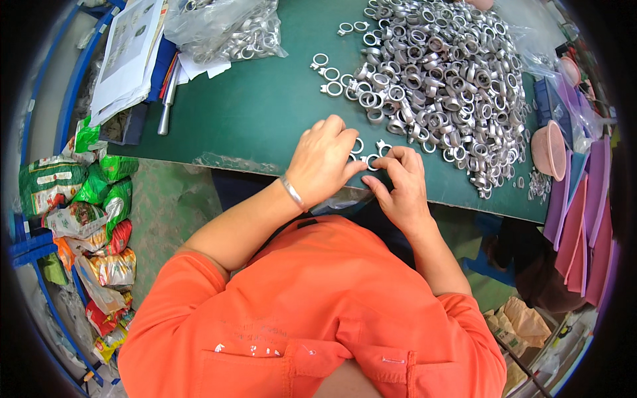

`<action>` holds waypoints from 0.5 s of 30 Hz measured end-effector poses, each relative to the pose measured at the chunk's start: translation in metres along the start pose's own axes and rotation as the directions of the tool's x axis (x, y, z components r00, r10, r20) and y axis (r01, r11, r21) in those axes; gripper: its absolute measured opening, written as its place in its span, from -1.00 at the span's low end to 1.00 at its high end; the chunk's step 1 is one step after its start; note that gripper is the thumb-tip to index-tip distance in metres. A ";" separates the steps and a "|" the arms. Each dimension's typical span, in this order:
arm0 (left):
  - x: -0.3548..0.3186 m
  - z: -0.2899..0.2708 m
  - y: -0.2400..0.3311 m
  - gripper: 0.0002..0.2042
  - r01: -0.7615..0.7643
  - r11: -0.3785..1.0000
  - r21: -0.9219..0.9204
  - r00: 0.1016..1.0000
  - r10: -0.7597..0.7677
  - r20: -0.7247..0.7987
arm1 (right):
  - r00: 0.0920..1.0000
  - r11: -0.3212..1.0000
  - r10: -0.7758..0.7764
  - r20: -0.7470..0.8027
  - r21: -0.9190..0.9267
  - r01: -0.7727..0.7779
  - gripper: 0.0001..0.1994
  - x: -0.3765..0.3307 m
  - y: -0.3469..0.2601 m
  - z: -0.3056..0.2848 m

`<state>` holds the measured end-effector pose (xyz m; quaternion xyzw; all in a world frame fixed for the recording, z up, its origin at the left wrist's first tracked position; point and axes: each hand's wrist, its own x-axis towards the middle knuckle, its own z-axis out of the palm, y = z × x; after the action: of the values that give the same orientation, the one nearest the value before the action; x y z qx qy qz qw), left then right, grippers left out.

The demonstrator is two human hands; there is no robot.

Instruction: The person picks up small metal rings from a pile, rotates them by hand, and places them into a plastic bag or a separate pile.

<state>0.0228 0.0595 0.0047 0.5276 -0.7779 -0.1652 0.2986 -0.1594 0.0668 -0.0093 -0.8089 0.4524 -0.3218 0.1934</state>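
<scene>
Small metal ring (371,161) at near edge of green counter (265,113), pinched between fingers of left hand (323,162) and right hand (400,182); heap of silver ring parts (444,79) just beyond.

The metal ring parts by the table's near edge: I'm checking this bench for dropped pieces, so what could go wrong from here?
1. The left hand and right hand handle small ring parts right at the edge of the green table; one could slip off onto the lap or floor.
2. The big heap of metal parts sits close behind the hands; a nudge could spill pieces or mix them.
</scene>
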 end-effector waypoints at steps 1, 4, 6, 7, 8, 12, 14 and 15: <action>0.004 0.003 -0.002 -0.70 -0.023 0.999 0.046 0.999 0.021 0.034 | 1.000 1.000 -0.002 -0.008 -0.002 0.002 -0.78 -0.002 0.002 -0.001; 0.010 0.012 -0.013 -0.67 -0.102 0.995 0.008 0.995 0.102 0.016 | 0.999 0.999 0.016 -0.050 0.049 -0.014 -0.81 -0.010 0.006 -0.001; 0.013 0.012 -0.018 -0.65 -0.148 0.989 -0.026 0.989 0.147 -0.011 | 0.993 0.987 0.068 -0.095 0.154 -0.053 -0.82 -0.016 0.007 0.000; 0.014 0.012 -0.018 -0.64 -0.170 0.984 -0.044 0.985 0.169 -0.023 | 0.989 0.977 0.101 -0.111 0.200 -0.077 -0.81 -0.019 0.008 0.002; 0.013 0.010 -0.016 -0.64 -0.118 0.990 -0.083 0.993 0.116 -0.033 | 0.985 0.968 0.128 -0.115 0.232 -0.099 -0.81 -0.019 0.009 0.001; 0.012 0.003 -0.011 -0.63 -0.008 0.996 -0.091 0.997 0.001 -0.072 | 0.980 0.963 0.134 -0.148 0.254 -0.093 -0.81 -0.017 0.008 -0.002; 0.011 0.004 -0.012 -0.62 -0.007 1.000 0.000 0.998 0.007 -0.061 | 0.981 0.967 0.124 -0.151 0.240 -0.085 -0.81 -0.017 0.008 -0.002; 0.012 0.006 -0.012 -0.61 -0.013 0.998 0.056 0.999 0.015 -0.038 | 0.981 0.968 0.121 -0.154 0.239 -0.082 -0.81 -0.017 0.008 -0.002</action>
<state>0.0245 0.0438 -0.0030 0.5334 -0.7801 -0.1310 0.2997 -0.1718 0.0772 -0.0188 -0.7267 0.4673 -0.4289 0.2638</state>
